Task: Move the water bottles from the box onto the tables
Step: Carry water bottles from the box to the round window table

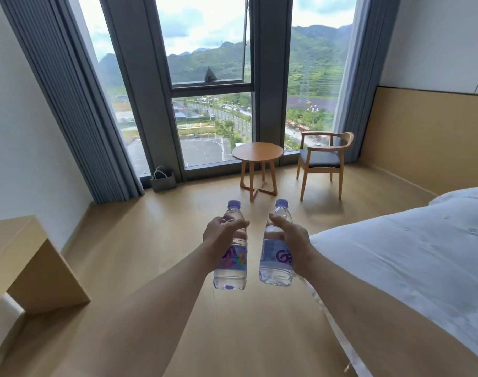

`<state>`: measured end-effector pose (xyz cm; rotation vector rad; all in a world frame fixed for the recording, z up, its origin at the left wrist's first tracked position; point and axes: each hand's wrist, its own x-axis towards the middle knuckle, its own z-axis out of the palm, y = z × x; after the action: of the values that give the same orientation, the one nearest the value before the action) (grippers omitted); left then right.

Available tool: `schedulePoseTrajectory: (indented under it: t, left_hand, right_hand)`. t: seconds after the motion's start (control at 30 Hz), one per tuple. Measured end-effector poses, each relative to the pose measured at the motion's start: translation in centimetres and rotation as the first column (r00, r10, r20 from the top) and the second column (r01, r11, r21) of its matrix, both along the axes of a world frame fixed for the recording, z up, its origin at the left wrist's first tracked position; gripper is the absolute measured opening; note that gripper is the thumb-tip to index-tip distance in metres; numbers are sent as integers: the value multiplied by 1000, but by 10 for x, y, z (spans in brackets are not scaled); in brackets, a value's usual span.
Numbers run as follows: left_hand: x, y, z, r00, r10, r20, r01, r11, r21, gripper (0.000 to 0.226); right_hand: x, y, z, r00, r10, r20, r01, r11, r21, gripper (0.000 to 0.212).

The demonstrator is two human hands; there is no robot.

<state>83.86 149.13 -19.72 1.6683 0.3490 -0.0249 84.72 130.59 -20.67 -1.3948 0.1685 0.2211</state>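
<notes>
Here my hands each grip a bottle: left (218, 235) bottle (230, 263), right (292, 240) bottle (276, 257), both well short of the table (257, 151).

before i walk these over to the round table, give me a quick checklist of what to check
1. Left hand grip on left bottle: fingers wrapped round its middle, ok.
2. Right hand grip on right bottle: fingers wrapped round it, ok.
3. Caps on: purple caps sit on both bottles, ok; how tight, cannot tell.
4. Round table top free to take bottles: nothing on it, ok.
5. Floor path to the table: bare floor ahead, ok; chair stands to the table's right, apart from it.
6. Bed corner close by the right arm: mind it when stepping off, cannot tell how much room.
</notes>
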Motion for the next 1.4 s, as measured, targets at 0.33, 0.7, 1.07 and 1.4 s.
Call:
schedulePoseTrajectory:
  t: [0.33, 0.7, 1.07, 1.4]
  left_hand:
    - [193, 23, -11, 1000, -10, -19, 10, 1000, 16, 50]
    - [438, 89, -23, 994, -98, -40, 98, 995, -11, 40]
    - [644, 116, -24, 985, -151, -77, 152, 988, 6, 52]
    - [863, 100, -39, 993, -68, -95, 70, 997, 21, 65]
  right_hand:
    - [182, 26, -17, 999, -12, -42, 10, 999, -43, 55]
    - [419, 96, -18, 989, -134, -63, 131, 990, -45, 58]
    - [624, 128, -20, 982, -148, -116, 147, 989, -19, 51]
    - [862, 113, -50, 989, -83, -127, 86, 996, 22, 54]
